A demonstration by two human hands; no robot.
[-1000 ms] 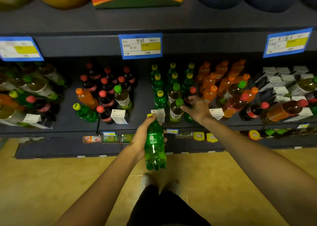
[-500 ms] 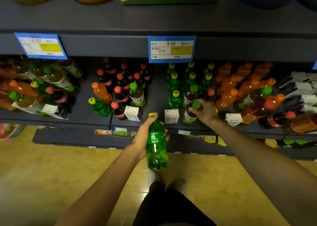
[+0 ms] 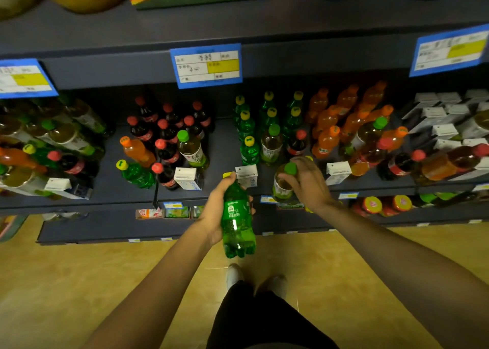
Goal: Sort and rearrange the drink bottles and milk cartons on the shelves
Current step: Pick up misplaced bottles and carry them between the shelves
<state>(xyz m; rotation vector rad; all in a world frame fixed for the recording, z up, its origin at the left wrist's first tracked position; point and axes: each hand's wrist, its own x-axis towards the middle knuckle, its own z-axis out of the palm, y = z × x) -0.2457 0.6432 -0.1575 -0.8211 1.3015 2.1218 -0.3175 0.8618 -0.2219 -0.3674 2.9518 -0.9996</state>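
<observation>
**Two bottles in hand at the drinks shelf**

My left hand (image 3: 215,211) is wrapped around a green soda bottle (image 3: 236,221), held upright in front of the middle shelf (image 3: 111,187), out past its front edge and over the yellow floor (image 3: 79,282). My right hand (image 3: 308,183) curls around the neck of a tea bottle with a green cap (image 3: 284,183), standing at the shelf's front edge, just right of the green soda bottle.

Half a second ago that hand sat on top of the cap; now the fingers have closed lower around the neck. The soda bottle has kept its place.

A milk carton (image 3: 246,175) stands on the shelf between the two bottles. Left of it, bare shelf surface lies between the cola group (image 3: 166,134) and the rows of yellow-capped green bottles (image 3: 267,115). Right of those come orange soda bottles (image 3: 341,118), then white cartons (image 3: 444,115). At the far left, mixed bottles lie tipped in a heap (image 3: 45,142). A blue price tag (image 3: 206,65) hangs on the shelf edge above.
</observation>
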